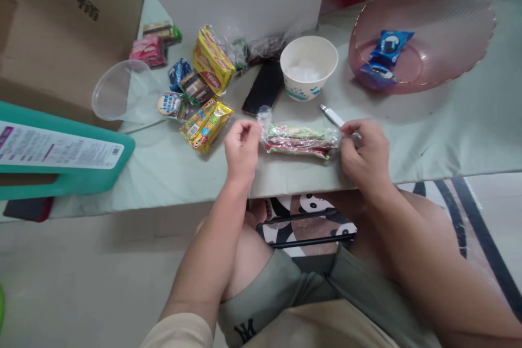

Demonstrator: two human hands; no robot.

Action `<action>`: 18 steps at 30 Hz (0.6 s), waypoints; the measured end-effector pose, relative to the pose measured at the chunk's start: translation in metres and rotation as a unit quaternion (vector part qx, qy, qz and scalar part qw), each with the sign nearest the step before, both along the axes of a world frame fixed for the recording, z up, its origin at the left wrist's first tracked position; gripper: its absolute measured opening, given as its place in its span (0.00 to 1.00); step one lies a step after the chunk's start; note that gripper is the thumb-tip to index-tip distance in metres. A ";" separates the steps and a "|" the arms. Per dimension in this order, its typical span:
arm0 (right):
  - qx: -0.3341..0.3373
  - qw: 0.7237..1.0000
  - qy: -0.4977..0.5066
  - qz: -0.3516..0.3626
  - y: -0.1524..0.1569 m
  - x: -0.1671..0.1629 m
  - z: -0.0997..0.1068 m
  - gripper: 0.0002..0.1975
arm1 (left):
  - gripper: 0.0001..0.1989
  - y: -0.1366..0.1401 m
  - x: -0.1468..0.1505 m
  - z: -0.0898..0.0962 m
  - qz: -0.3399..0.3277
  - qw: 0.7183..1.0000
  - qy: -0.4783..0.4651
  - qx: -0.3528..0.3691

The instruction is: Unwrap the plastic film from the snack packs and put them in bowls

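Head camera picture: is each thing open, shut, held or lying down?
wrapped packet, held at both ends
left hand, pinching the packet's left end
right hand, pinching its right end
paper bowl, upright, no lid
pink bowl, open, blue packets inside
phone, lying flat, screen dark
yellow packets, lying down
clear cup, lidded or not unclear

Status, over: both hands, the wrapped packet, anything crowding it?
Left hand and right hand gripping opposite ends of wrapped packet. Packet crosswise between them. White pen-like object close by right hand; paper bowl beyond.
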State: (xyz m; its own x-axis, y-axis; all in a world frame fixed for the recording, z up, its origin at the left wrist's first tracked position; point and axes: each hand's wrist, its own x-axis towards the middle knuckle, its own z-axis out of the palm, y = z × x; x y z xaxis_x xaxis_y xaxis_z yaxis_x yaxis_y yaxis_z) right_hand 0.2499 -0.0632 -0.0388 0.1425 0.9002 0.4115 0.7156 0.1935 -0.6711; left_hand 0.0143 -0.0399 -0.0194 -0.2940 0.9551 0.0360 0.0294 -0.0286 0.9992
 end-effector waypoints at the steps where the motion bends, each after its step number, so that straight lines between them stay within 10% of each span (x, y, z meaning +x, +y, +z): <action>1: 0.005 1.000 0.003 -0.017 0.001 0.003 -0.001 0.09 | 0.07 0.001 -0.002 0.001 0.029 0.998 -0.047 -0.033; 6: 0.086 0.985 0.099 -0.111 0.002 0.014 -0.001 0.17 | 0.10 0.005 -0.010 0.002 0.080 0.980 -0.118 -0.136; 13: 0.048 0.992 -0.012 0.117 -0.002 0.004 0.005 0.17 | 0.08 0.009 -0.012 -0.008 -0.065 0.994 0.063 -0.062; 18: 0.025 0.999 -0.005 -0.031 0.002 0.006 0.004 0.06 | 0.05 0.014 -0.014 -0.005 -0.013 0.996 0.055 -0.066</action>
State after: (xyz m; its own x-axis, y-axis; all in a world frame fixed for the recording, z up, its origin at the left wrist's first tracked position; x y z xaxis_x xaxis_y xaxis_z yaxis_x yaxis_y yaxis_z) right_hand 0.2556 -0.0609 -0.0351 0.1937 0.8677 0.4579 0.7341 0.1814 -0.6544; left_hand 0.0005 -0.0262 -0.0241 -0.2700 0.9610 -0.0601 0.1397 0.1009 0.9850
